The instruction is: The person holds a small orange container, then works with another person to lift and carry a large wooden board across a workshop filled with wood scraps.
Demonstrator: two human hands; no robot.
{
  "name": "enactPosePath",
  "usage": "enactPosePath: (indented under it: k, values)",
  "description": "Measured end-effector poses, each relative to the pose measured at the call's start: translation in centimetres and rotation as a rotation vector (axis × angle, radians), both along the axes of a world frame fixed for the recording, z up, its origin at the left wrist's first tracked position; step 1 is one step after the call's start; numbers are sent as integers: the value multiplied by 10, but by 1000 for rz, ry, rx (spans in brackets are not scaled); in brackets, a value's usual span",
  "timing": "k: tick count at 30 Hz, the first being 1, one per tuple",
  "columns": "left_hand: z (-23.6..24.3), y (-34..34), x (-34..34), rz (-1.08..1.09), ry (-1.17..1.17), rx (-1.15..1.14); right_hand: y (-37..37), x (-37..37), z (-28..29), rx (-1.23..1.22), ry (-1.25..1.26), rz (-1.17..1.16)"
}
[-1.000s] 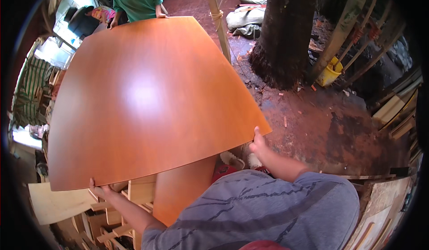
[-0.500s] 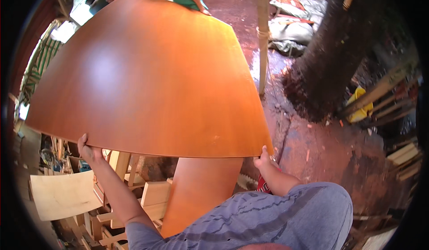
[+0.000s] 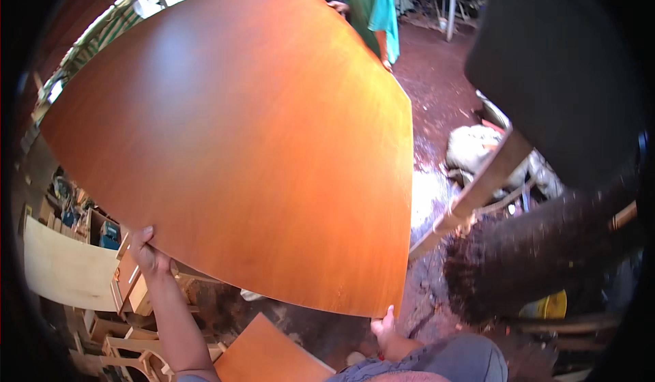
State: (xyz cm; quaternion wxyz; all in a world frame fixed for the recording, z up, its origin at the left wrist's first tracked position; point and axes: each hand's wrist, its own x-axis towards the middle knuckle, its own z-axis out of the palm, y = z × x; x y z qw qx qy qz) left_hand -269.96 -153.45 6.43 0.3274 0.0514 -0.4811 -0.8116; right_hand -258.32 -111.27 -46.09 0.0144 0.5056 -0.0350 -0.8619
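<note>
A large, glossy orange-brown wooden panel point(image 3: 259, 143) spans the middle of the view. My left hand point(image 3: 149, 251) grips its near edge toward the left, thumb on top and the other fingers hidden beneath. At the near right corner, my right hand point(image 3: 385, 324) is closed on the same panel with its thumb up against the edge. Across from me, a person in a green shirt point(image 3: 372, 13) has their hands at the far edge of the panel. Below it, close to my body, lies a second orange-brown board point(image 3: 273, 355).
A wooden post point(image 3: 471, 194) and a thick tree trunk point(image 3: 539, 245) stand to the right, with white sacks point(image 3: 474, 150) behind. Left are a pale curved sheet point(image 3: 68, 266) and wooden frame pieces point(image 3: 129, 351). A yellow bucket point(image 3: 548, 305) sits near the trunk.
The panel has swung in view, its near right corner now lower and its far edge further right. Both my hands have kept their hold. More of the person in green shows.
</note>
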Motion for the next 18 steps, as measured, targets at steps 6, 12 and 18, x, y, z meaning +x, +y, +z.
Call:
enactPosePath:
  k: [6,12,18]
  values:
    - [8,24,-126,-67,96,-113,8,-124,-6,82,12,28]
    - [-17,25,-263,-124,142,-54,6,-249,-14,166,120,-28]
    - [-60,0,-443,-185,151,43,35,-405,-37,148,329,-62]
